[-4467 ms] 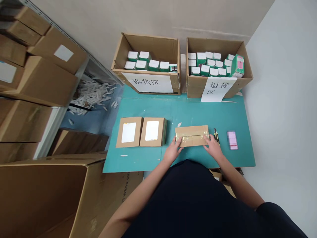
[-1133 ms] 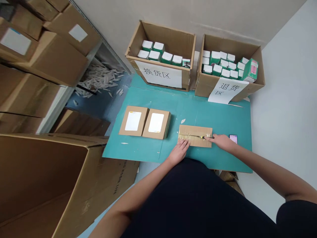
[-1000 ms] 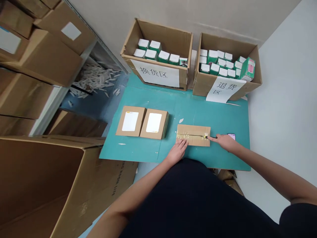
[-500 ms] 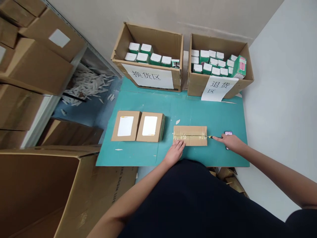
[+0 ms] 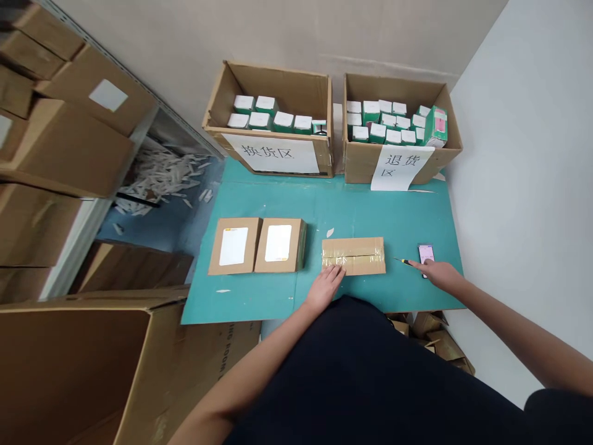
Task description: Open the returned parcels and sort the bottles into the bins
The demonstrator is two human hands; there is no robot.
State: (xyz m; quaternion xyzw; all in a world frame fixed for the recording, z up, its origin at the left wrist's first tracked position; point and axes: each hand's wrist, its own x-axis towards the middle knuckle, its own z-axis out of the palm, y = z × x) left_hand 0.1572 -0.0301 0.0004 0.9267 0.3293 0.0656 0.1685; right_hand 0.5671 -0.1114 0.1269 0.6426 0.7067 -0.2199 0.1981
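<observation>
A small cardboard box (image 5: 361, 247) lies on the teal table, its top seam covered with clear tape that is slit at least partly. My left hand (image 5: 327, 284) rests on its near left corner, fingers stretched over the top edge and the thumb hard to make out. To the right of the box, my right hand (image 5: 440, 274) is closed around a thin pointed tool with a yellow-and-black handle (image 5: 406, 262). Its tip points at the box and stands apart from it. Partly under my right hand lies a phone (image 5: 426, 252) with a lit screen.
Two cardboard boxes with white labels (image 5: 234, 246) (image 5: 278, 243) sit side by side at left. Behind stand two open cartons (image 5: 331, 151) (image 5: 359, 164) holding several green-and-white boxes. A large open carton (image 5: 199, 358) is at lower left, stacked cartons (image 5: 69, 142) beyond. A wall (image 5: 523, 154) bounds the right.
My right hand has drawn the tool back to the right, off the box's right end. My left hand keeps its place on the box. The view has shifted slightly.
</observation>
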